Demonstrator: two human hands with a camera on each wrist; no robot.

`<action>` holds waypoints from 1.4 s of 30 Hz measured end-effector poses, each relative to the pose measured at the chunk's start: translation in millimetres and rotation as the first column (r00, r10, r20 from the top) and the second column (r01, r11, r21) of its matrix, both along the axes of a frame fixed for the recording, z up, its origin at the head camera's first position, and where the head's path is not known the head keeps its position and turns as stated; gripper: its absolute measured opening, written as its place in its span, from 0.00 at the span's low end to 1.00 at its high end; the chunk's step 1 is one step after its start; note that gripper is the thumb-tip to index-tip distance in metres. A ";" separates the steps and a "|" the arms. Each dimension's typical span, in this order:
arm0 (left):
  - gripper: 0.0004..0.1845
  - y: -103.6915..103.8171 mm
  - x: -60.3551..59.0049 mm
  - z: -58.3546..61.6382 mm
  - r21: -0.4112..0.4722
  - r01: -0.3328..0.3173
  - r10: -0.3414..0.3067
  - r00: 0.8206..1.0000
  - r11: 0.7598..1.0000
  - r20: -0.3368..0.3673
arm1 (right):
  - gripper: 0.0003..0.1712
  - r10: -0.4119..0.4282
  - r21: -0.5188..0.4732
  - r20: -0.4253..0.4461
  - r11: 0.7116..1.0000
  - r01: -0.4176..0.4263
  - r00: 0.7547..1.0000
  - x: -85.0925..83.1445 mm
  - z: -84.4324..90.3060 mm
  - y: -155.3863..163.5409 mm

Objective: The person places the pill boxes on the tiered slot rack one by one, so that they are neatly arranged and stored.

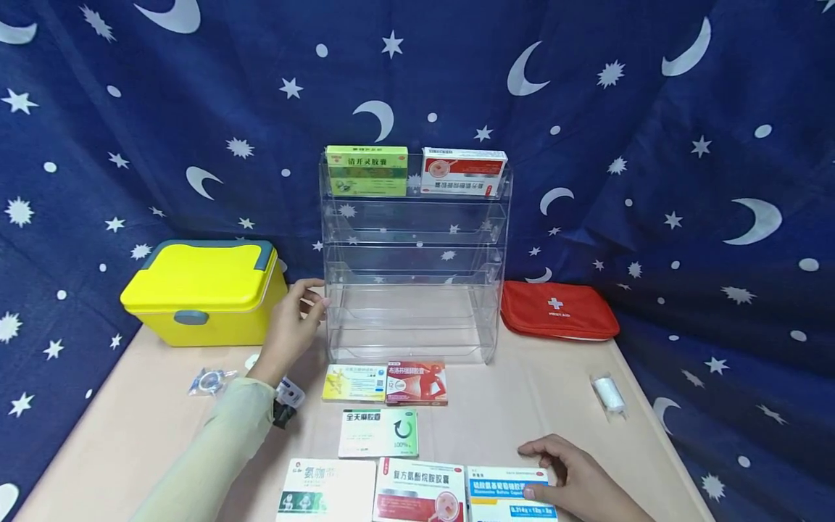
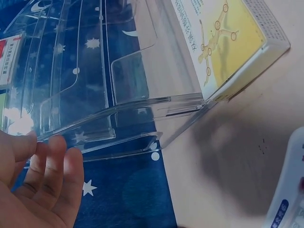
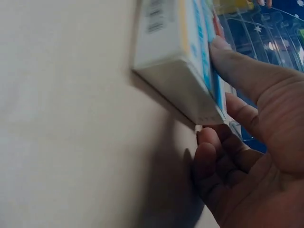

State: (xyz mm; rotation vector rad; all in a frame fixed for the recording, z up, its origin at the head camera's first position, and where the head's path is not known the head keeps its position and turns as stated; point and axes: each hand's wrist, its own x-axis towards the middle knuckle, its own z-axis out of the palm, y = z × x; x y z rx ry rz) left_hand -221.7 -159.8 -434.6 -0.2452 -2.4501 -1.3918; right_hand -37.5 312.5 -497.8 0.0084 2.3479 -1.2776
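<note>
A clear plastic tiered rack (image 1: 417,304) stands at the back middle of the table. My left hand (image 1: 296,319) is at its left side, thumb and fingertips pinching the side edge (image 2: 61,130). In the top tier sit a green medicine box (image 1: 367,172) and a red-and-white medicine box (image 1: 463,174). My right hand (image 1: 574,478) grips the right end of a blue-and-white medicine box (image 1: 509,500) in the front row. In the right wrist view, the thumb lies on the printed face of that box (image 3: 175,85), with fingers curled by its edge.
Before the rack lie a yellow-and-white box (image 1: 352,384), a red box (image 1: 417,383), a green-and-white box (image 1: 378,433) and two front boxes (image 1: 326,486), (image 1: 420,489). A yellow case (image 1: 202,290) stands left; a red first-aid pouch (image 1: 559,312) and a wrapped bandage roll (image 1: 609,395) lie right.
</note>
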 end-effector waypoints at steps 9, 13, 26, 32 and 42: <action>0.18 -1.7 0.3 -1.1 -0.008 -0.002 0.002 1.000 1.000 0.001 | 0.25 0.000 0.032 -0.024 0.999 0.001 1.000 -2.0 -2.1 -4.6; 0.18 -0.9 0.8 -1.1 -0.009 -0.001 0.001 1.000 1.000 0.003 | 0.23 -0.024 0.120 -0.126 0.992 0.039 0.992 -7.3 -4.9 -10.8; 0.18 -0.1 -0.7 -2.6 0.002 0.004 -0.004 1.000 1.000 0.030 | 0.29 -0.159 0.206 -0.122 0.962 0.181 0.980 1.0 -7.9 -4.9; 0.18 -2.1 0.0 -2.2 -0.007 0.000 0.001 1.000 1.000 0.018 | 0.21 -0.190 0.146 -0.136 0.967 0.209 0.972 1.0 -8.7 -7.0; 0.18 -1.9 0.9 -1.0 -0.005 0.002 -0.002 1.000 1.000 0.014 | 0.21 -0.280 0.068 -0.379 0.942 0.328 0.882 -2.7 -10.7 -13.3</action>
